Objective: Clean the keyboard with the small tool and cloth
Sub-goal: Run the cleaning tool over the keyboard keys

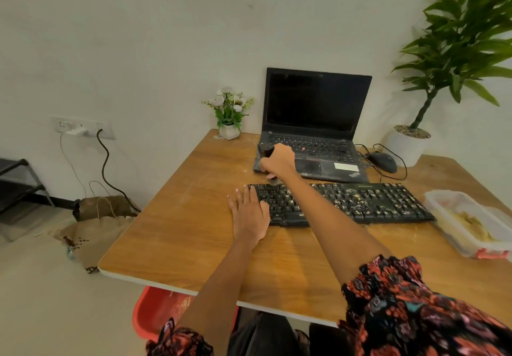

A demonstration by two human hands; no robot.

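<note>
- Keyboard (340,203): lies on the wooden table (194,239) in front of the laptop (313,128), long axis left to right, crumbs mostly on the right half.
- Left hand (249,211): flat, fingers straight and slightly spread, pressing the keyboard's left end.
- Right hand (278,160): reached across past the far left corner, fingers curled round a small dark tool (266,150); grip detail unclear.
- Judgement: tool sits beyond the keys, must come back toward the body.
</note>
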